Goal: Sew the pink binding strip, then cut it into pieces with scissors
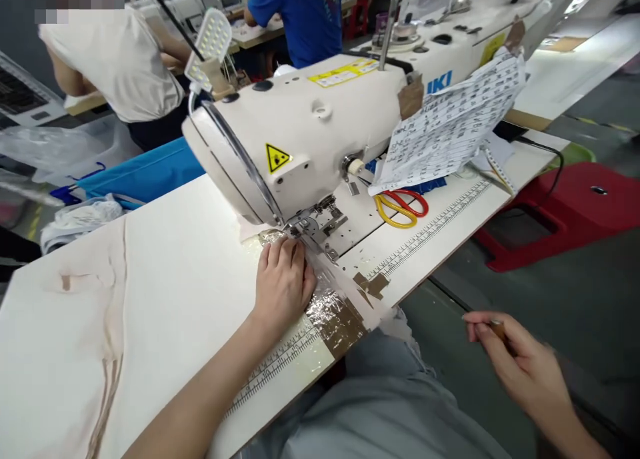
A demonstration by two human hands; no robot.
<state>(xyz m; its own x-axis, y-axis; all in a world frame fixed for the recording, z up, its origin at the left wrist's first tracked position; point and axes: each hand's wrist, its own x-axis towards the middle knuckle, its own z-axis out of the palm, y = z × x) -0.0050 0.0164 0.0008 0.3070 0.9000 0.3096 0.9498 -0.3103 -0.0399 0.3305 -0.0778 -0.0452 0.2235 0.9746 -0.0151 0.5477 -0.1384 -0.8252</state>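
My left hand (284, 280) lies palm down on the table, fingers curled together and pressing a pale strip of fabric (323, 262) beside the presser foot (314, 227) of a cream sewing machine (310, 129). My right hand (520, 362) hangs off the table to the right, above the floor, its fingers loosely closed round a small brownish object (497, 328) that I cannot make out. Pale peach fabric (85, 319) is spread over the left of the table.
Yellow and red scissors (403, 208) lie on the machine bed under a printed paper sheet (450, 129) taped to the machine. A red stool (565, 209) stands at the right. Two people sit behind, one in a white top (117, 59), one in blue (300, 16). A blue bin (143, 172) is at the left.
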